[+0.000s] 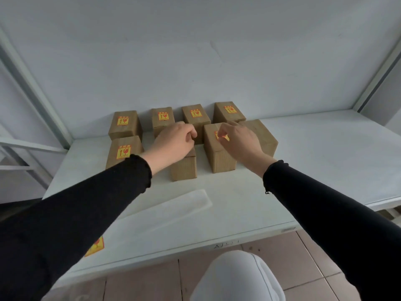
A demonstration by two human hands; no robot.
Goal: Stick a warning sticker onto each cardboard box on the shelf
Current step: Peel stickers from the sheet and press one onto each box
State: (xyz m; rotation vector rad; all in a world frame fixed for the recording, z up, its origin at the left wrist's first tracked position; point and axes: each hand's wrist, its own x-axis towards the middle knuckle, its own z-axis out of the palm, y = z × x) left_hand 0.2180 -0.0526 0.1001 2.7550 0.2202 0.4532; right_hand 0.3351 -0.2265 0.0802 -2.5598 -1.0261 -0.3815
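Several brown cardboard boxes stand in two rows on the white shelf [303, 161]. The back-row boxes and the front-left box [123, 153] each carry a yellow-and-red warning sticker on top. My right hand [240, 142] presses a warning sticker [221, 135] with its fingertips onto the top of the front box right of centre [221, 157]. My left hand [175, 142] is curled into a loose fist over the front-middle box [184, 168], hiding its top. The front-right box [260, 135] shows a bare top, partly hidden behind my right hand.
A long translucent backing strip [173, 211] lies on the shelf in front of the boxes, with one more sticker [95, 246] at its near left end. Shelf uprights [32, 94] rise at both sides. My knee [236, 276] is below the shelf edge.
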